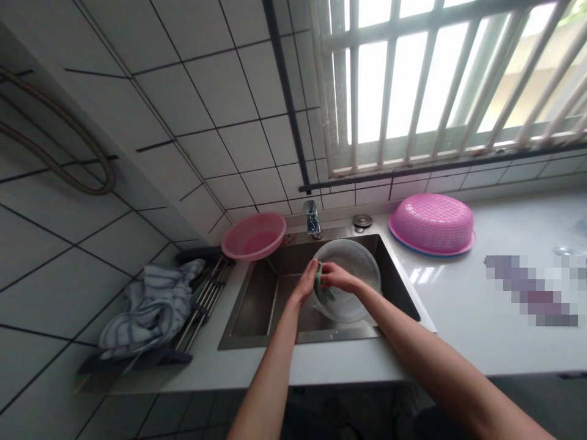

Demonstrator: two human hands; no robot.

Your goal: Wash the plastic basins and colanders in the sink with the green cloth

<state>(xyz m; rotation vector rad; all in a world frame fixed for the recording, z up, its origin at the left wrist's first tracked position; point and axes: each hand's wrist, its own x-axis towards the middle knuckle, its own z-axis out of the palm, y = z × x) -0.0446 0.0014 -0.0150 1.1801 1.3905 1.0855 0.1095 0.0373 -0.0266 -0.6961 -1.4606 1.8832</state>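
Observation:
In the sink (261,305) a translucent round basin (355,299) sits tilted, its open side towards me. At the basin's left edge, my left hand (306,282) grips the rim from outside, its fingers together. My right hand (338,277) reaches over the basin's inside with bent fingers, pressing a green cloth (325,295) against the left wall. Part of the cloth shows between the two hands. The fingertips of my right hand are partly hidden by the cloth.
A chrome faucet (312,219) stands behind the sink beside a drain strainer (362,221). A pink basin (254,237) rests at the sink's back left corner. An upturned pink basket (433,223) lies right, a striped cloth (147,308) and metal rack (204,305) left.

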